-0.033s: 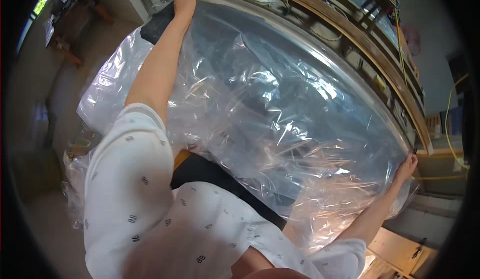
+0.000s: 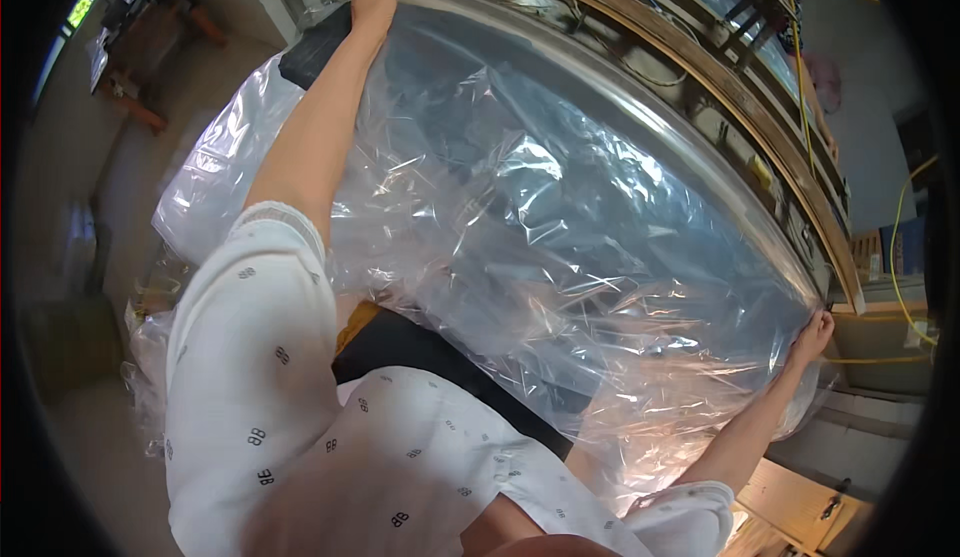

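Note:
A wide, crinkled sheet of clear plastic film (image 2: 540, 197) spreads across a dark work surface in front of me. With both arms stretched wide, I grip its far edge near the two ends. My left hand (image 2: 373, 5) is closed on the film at the far left corner, fingers curled over the edge. At the right end, my right hand (image 2: 815, 335) pinches the same edge. Between them the edge runs as a fairly straight, shiny band, while the nearer film lies loose and wrinkled. Beside my left forearm a dark flat piece (image 2: 318, 49) shows at the corner.
A long wooden rail (image 2: 740, 77) runs beyond the film's far edge, with cables and small things in the gap behind it. A yellow cord (image 2: 905, 297) hangs at the right. A wooden cabinet (image 2: 800, 502) stands at the lower right, a cluttered table (image 2: 140, 42) at the far left.
The folds and glints in the film have shifted slightly, and the film by its far edge looks a little smoother. Both hands keep their hold in nearly the same places.

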